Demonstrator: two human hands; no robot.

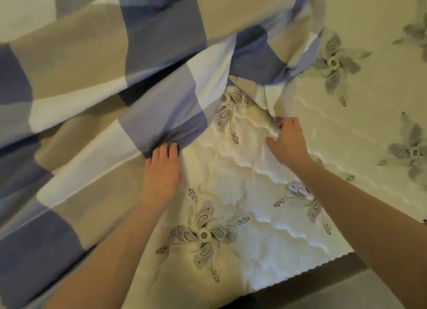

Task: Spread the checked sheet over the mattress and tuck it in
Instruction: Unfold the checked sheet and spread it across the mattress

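The checked sheet (111,82), in blue, beige and white squares, billows over the left and upper part of the view, blurred by motion. Beneath it lies the cream quilted mattress (346,124) with grey flower patterns. My left hand (161,170) grips a bunched fold of the sheet's edge near the middle. My right hand (286,140) pinches another part of that edge further right, close above the mattress surface. The stretch of sheet between both hands arches upward, leaving bare mattress showing under it.
The mattress's near edge (300,278) runs diagonally across the lower right, with a dark bed frame strip (288,292) and pale floor (374,292) beyond it. Bare mattress fills the right side of the view.
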